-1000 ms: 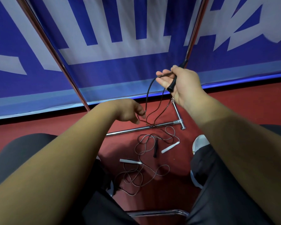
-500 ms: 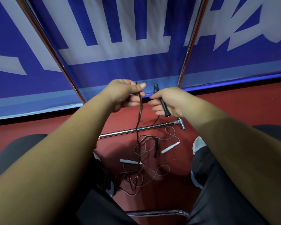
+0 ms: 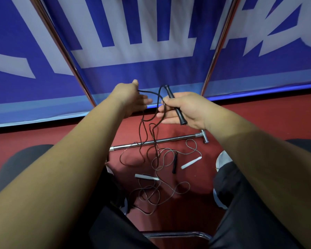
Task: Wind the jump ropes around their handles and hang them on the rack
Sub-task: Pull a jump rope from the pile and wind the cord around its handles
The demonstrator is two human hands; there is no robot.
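My right hand (image 3: 185,109) grips a black jump-rope handle (image 3: 176,108), its tip pointing up and away. The dark cord (image 3: 152,133) runs from the handle's tip in a loop across to my left hand (image 3: 133,97), which holds the cord with its fingers stretched toward the right hand. From both hands the cord hangs in strands to the red floor. The other black handle (image 3: 174,162) lies on the floor. A second rope with two white handles (image 3: 190,162) (image 3: 146,177) lies tangled below it.
The rack's chrome base bar (image 3: 160,141) lies across the floor under my hands, with two slanted chrome poles (image 3: 65,49) (image 3: 217,47) rising in front of a blue and white banner. My knees in dark trousers flank the ropes. A chrome chair edge (image 3: 176,234) shows at the bottom.
My left hand rose from low near the floor to level with the right and took up the cord. My right hand came down and left with the handle.
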